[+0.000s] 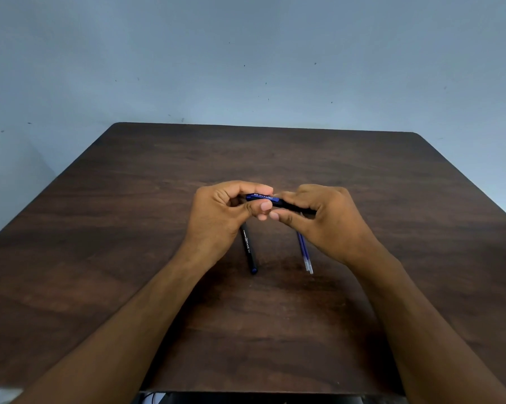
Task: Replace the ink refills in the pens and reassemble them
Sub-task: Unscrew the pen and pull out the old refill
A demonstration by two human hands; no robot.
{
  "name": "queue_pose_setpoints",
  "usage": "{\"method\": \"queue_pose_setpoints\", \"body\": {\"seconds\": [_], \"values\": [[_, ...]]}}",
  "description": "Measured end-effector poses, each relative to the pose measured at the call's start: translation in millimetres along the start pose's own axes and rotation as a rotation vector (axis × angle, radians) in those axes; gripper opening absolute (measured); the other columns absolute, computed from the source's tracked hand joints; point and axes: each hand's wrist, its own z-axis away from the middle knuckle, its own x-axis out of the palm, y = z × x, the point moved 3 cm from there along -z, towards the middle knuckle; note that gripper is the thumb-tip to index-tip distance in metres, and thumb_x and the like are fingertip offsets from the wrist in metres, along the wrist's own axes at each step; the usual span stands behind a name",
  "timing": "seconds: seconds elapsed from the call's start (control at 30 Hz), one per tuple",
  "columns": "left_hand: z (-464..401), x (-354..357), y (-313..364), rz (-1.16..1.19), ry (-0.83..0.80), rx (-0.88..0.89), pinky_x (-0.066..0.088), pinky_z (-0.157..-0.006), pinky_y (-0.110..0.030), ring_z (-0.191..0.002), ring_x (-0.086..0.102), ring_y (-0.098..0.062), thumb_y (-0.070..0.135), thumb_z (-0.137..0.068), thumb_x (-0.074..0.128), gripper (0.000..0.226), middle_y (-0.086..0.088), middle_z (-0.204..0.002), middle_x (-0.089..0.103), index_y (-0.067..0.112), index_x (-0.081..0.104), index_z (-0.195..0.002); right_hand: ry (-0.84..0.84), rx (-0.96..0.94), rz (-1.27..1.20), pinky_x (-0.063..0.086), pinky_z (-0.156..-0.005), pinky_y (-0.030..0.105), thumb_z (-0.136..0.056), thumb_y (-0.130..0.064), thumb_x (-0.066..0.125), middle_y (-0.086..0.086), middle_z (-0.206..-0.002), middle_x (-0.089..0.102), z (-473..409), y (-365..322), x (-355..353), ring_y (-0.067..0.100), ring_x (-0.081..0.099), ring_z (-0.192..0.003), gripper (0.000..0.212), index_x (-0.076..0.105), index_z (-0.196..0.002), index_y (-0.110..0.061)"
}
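A: Two hands meet above the middle of the table (158,287), both gripping one pen. The left hand (216,212) has its fingers curled over the pen's left end, thumb pressed up from beneath, nail toward the camera. The right hand (323,215) closes round the other end, thumb and forefinger pinching the black barrel.

B: Which pen is that?

A: The held pen (270,201), black-bodied, with a blue clip on top carrying white lettering. It lies roughly level, running left to right between the two grips, lifted off the wood.

B: Is it in one piece?

A: I cannot tell; the fingers cover both ends, and only the short stretch between the hands shows.

B: What lies beneath?

A: A second pen (249,249) rests on the table just near of the left hand, black with white lettering along its side and a blue tip at the near end. Its far end disappears under the left palm. To its right, below the right hand, lie the refills (304,252), thin blue tubes close together with clear near ends, their far ends hidden by the right hand. Pen and refills are apart, both pointing roughly toward the camera.

B: And beyond?

A: Dark wood-grain table with rounded far corners, and a pale blue-grey wall (246,53) speckled with small dark marks.
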Motion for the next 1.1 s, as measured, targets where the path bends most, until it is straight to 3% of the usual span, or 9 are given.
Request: {"method": "queue_pose_setpoints", "body": {"seconds": [0.07, 0.17, 0.33, 0.47, 0.67, 0.8, 0.87, 1.0, 1.1], "values": [[-1, -2, -2, 0.005, 0.013, -0.003, 0.06, -0.076, -0.025, -0.081, 0.075, -0.019, 0.015, -0.075, 0.081, 0.027, 0.003, -0.093, 0.078, 0.017, 0.076, -0.101, -0.005, 0.022, 0.006, 0.04, -0.061, 0.016, -0.091, -0.029, 0.072, -0.01, -0.081, 0.064, 1, 1, 0, 0.005, 0.055, -0.068, 0.034, 0.072, -0.122, -0.017], [-1, -2, -4, -0.061, 0.034, 0.015, 0.062, -0.075, -0.03, -0.079, 0.075, -0.017, 0.021, -0.072, 0.082, 0.028, 0.007, -0.093, 0.078, 0.023, 0.077, -0.1, -0.011, 0.043, 0.039, 0.045, -0.066, 0.018, -0.091, -0.017, 0.071, -0.006, -0.086, 0.067, 2, 1, -2, 0.008, 0.058, -0.073, 0.033, 0.071, -0.124, -0.013], [-1, -1, -5, -0.394, 0.061, 0.167, 0.054, -0.084, -0.016, -0.091, 0.069, 0.004, 0.035, -0.072, 0.077, 0.029, 0.019, -0.095, 0.074, 0.03, 0.075, -0.101, -0.005, 0.048, 0.07, 0.046, -0.072, 0.014, -0.092, -0.013, 0.07, -0.001, -0.098, 0.07, 0, 2, -7, 0.011, 0.061, -0.082, 0.023, 0.075, -0.114, -0.014], [-2, -2, -8, -0.452, 0.088, 0.208, 0.055, -0.085, -0.02, -0.093, 0.069, 0.001, 0.022, -0.076, 0.081, 0.026, 0.014, -0.097, 0.074, 0.026, 0.075, -0.101, -0.028, 0.055, 0.097, 0.049, -0.075, 0.022, -0.093, -0.013, 0.069, 0.002, -0.1, 0.069, -1, 2, -8, 0.013, 0.06, -0.086, 0.023, 0.075, -0.116, -0.014], [-6, -8, -8, -0.498, 0.1, 0.229, 0.05, -0.084, -0.025, -0.102, 0.062, -0.011, 0.023, -0.086, 0.073, 0.016, 0.018, -0.103, 0.066, 0.031, 0.072, -0.1, 0.022, 0.119, 0.131, 0.034, -0.068, 0.001, -0.093, -0.011, 0.069, 0.002, -0.096, 0.068, 2, 16, -18, 0.008, 0.054, -0.08, 0.022, 0.076, -0.114, -0.012], [-7, -5, -16, -0.639, 0.046, 0.166, 0.032, -0.085, -0.009, -0.098, 0.046, -0.005, 0.029, -0.083, 0.074, 0.018, 0.023, -0.097, 0.051, 0.037, 0.074, -0.099, 0.046, 0.145, 0.153, 0.033, -0.066, 0.0, -0.094, -0.011, 0.068, -0.001, -0.091, 0.066, 4, 23, -20, 0.008, 0.052, -0.076, 0.021, 0.076, -0.113, -0.012], [-7, 1, -19, -0.697, -0.02, 0.152, 0.033, -0.082, -0.014, -0.094, 0.044, -0.003, 0.035, -0.079, 0.076, 0.02, 0.02, -0.092, 0.054, 0.041, 0.074, -0.098, 0.061, 0.156, 0.161, 0.032, -0.064, 0.001, -0.093, -0.011, 0.069, 0.0, -0.092, 0.067, 4, 24, -20, 0.008, 0.053, -0.076, 0.022, 0.076, -0.114, -0.012], [-7, 6, -21, -0.736, -0.045, 0.114, 0.048, -0.085, -0.039, -0.086, 0.051, 0.002, 0.048, -0.069, 0.076, 0.031, 0.026, -0.087, 0.063, 0.039, 0.075, -0.098, 0.081, 0.166, 0.159, 0.038, -0.067, 0.011, -0.093, -0.01, 0.068, 0.002, -0.092, 0.068, 5, 26, -19, 0.012, 0.057, -0.077, 0.022, 0.075, -0.114, -0.01], [-11, 5, -25, -0.745, -0.045, 0.061, 0.049, -0.088, -0.043, -0.082, 0.057, 0.005, 0.048, -0.063, 0.083, 0.029, 0.027, -0.079, 0.065, 0.036, 0.076, -0.088, 0.086, 0.184, 0.166, 0.041, -0.069, 0.021, -0.095, -0.011, 0.066, 0.002, -0.092, 0.066, 5, 28, -17, 0.014, 0.057, -0.079, 0.022, 0.075, -0.115, -0.011]]}}
